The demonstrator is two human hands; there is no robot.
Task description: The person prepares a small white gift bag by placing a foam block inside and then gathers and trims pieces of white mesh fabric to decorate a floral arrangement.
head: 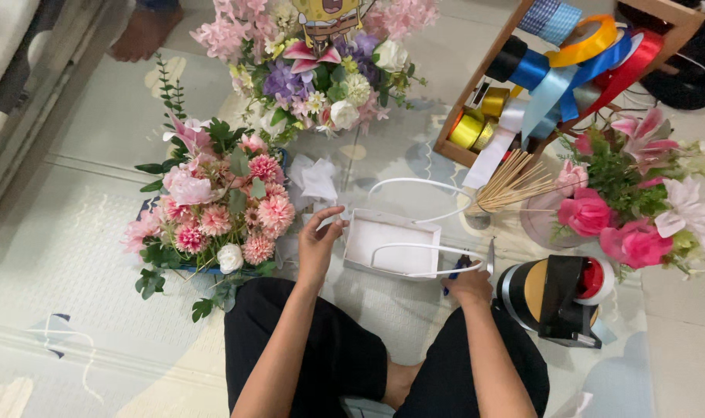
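A small white paper bag (390,244) with white cord handles lies open on the floor mat between my knees. My left hand (318,241) hovers at the bag's left edge, its fingers curled and apart, holding nothing that I can see. My right hand (468,283) rests at the bag's right side, closed around blue-handled scissors (476,265) whose blade points up. A pink flower arrangement (213,213) stands just left of my left hand.
A purple and white bouquet (321,77) stands behind the bag. A wooden rack of coloured ribbon rolls (557,58) sits at the back right, with wooden sticks (515,186) below it. Pink flowers (631,205) and a tape dispenser (557,298) are on the right. Someone's foot (143,31) is top left.
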